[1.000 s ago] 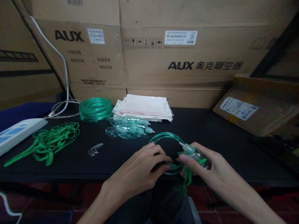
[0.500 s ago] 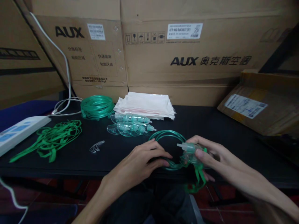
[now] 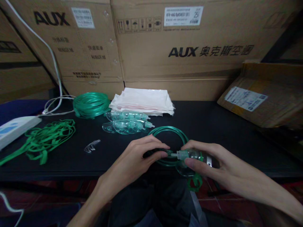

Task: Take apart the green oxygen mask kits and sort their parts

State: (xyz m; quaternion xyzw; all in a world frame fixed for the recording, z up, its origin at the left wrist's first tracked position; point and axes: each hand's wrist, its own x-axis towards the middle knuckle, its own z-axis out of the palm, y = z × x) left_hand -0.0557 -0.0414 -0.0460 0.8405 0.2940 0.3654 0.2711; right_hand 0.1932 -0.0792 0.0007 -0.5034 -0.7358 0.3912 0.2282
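My right hand (image 3: pixel 208 162) grips a clear oxygen mask (image 3: pixel 189 155) with a green strap hanging below it, its white connector pointing left. My left hand (image 3: pixel 137 159) pinches the end of a coiled green tube (image 3: pixel 169 134) right at that connector. Both hands hover at the front edge of the black table (image 3: pixel 224 126). The tube's loop lies on the table just behind my fingers.
Behind are more clear masks (image 3: pixel 125 123), a stack of plastic pouches (image 3: pixel 143 101), a coil bundle of green tubing (image 3: pixel 91 104), a heap of green straps (image 3: pixel 44 137) and small metal clips (image 3: pixel 91 145). A white power strip (image 3: pixel 14 129) lies left; cardboard boxes (image 3: pixel 180 47) stand behind.
The mask has turned so its connector points left, and my left hand has brought the tube end up against it. The view has shifted slightly.
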